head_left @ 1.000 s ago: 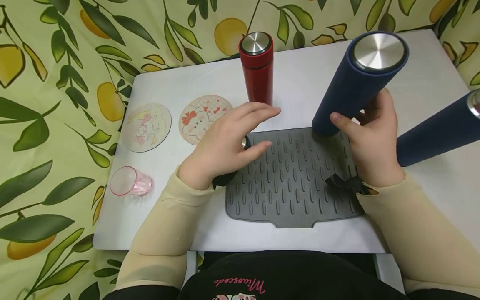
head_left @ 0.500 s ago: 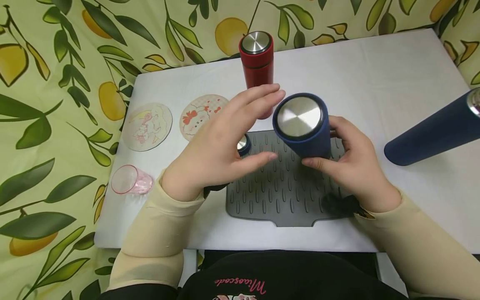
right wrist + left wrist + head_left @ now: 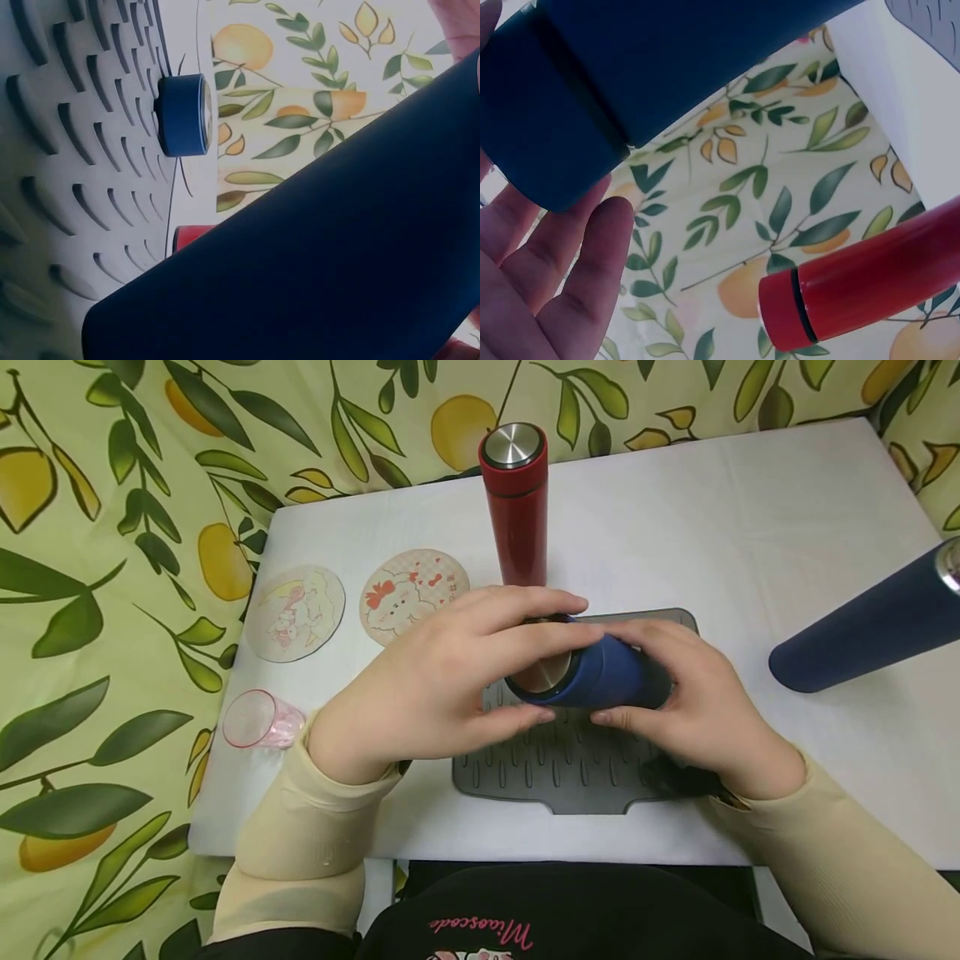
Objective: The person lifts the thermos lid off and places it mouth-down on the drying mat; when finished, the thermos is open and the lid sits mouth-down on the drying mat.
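A blue thermos flask (image 3: 618,672) with a steel-topped lid is tilted over the grey ridged mat (image 3: 525,777), its lid towards the left. My right hand (image 3: 705,710) grips its body, thumb on the near side and fingers on the far side. Around the lid end lies my left hand (image 3: 435,681), fingers extended over the top and thumb apart below. In the left wrist view the lid (image 3: 547,112) sits just above the left fingers (image 3: 604,247), and contact is unclear. A small blue cap (image 3: 184,115) stands on the mat in the right wrist view; my left hand hides it from the head view.
Behind the mat stands a red thermos (image 3: 517,518). Another dark blue flask (image 3: 870,618) is at the right. Two round picture coasters (image 3: 295,612) and a pink-rimmed glass (image 3: 262,720) are on the left of the white table (image 3: 660,518).
My right hand has brought the blue thermos leftward and tipped its lid towards my left hand. The left hand has moved slightly from beside the thermos to around its lid.
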`<state>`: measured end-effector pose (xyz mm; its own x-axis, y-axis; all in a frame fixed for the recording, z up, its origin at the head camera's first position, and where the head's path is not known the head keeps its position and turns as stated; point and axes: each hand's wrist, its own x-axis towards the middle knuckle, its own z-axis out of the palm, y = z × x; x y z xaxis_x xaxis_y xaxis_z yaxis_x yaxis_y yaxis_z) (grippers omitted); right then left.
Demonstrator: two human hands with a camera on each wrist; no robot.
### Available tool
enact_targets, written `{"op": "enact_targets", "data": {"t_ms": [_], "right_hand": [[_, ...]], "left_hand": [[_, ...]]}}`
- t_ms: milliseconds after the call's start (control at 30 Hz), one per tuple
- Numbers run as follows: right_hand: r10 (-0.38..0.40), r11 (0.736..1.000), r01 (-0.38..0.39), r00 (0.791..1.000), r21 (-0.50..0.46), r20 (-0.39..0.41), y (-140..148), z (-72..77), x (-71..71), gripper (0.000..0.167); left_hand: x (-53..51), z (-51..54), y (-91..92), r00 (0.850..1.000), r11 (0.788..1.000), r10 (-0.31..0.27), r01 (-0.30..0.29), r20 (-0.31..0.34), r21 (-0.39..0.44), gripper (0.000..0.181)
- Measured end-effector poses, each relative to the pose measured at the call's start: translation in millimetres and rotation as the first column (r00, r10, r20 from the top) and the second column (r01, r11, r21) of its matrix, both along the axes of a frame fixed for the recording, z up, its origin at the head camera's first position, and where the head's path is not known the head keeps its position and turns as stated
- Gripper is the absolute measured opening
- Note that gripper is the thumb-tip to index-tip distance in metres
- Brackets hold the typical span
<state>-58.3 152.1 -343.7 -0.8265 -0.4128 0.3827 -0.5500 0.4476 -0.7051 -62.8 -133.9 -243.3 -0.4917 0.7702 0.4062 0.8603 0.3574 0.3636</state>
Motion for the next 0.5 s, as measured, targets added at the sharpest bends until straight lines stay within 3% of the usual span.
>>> {"op": "enact_targets", "data": {"t_ms": [267, 500], "right_hand": [[-0.013, 1.0, 0.013, 1.0, 0.024, 0.003, 0.2, 0.8, 2.5, 0.091], [-0.043, 0.999, 0.044, 0.998, 0.025, -0.035, -2.8, 1.7, 3.8, 0.088]], "left_hand": [[1.2, -2.4, 0.7, 1.0, 0.999, 0.025, -0.024, -0.018, 0.035, 0.055], [3.9, -7.5, 5.0, 0.984, 0.982, 0.173, -0.17, -0.031, 0.085, 0.064]]}}
